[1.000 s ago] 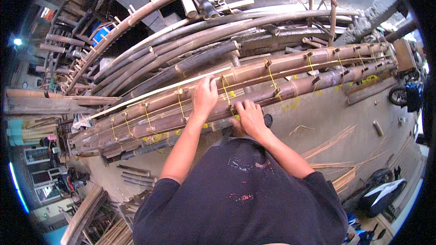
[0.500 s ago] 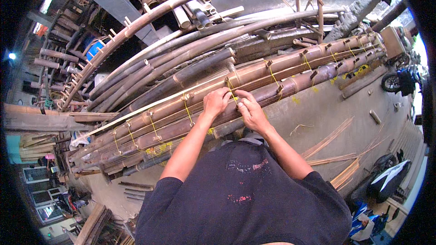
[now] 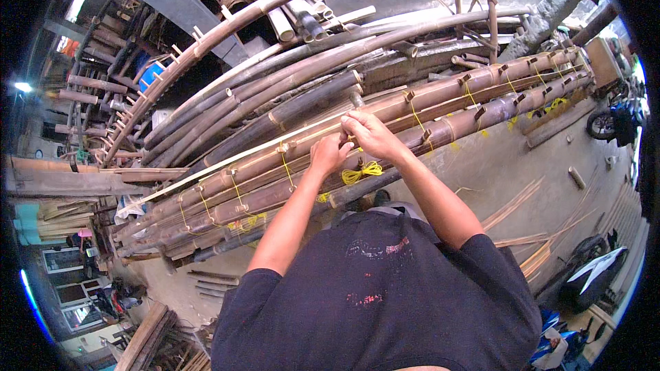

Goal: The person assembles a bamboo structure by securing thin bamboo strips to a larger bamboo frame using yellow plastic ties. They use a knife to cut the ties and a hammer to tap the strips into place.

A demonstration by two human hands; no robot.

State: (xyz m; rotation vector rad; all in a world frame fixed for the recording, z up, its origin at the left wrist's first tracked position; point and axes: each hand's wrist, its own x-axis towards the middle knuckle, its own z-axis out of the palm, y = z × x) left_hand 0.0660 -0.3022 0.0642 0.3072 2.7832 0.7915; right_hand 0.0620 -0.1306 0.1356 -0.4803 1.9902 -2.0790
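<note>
Both my hands meet over a long brown bamboo pole, at a spot where yellow cord lashes the poles together elsewhere along the row. My left hand is closed, fingertips pinched on the cord. Close against it on the right, my right hand bends over with thumb and fingers closed on the cord as well. My fingers hide most of the cord there. Just below them a looped hank of yellow cord rests against the nearer bamboo pole. Short wooden pegs stick out of the poles.
Behind, curved bamboo poles are stacked, with a bent pegged bamboo frame above them. Split bamboo strips lie on the floor at right, near a parked motorcycle. A blue container stands far left.
My right hand has moved up and left, over to the farther pole beside my left hand, and turned palm down. The hank of yellow cord has come into sight below. The view has shifted slightly.
</note>
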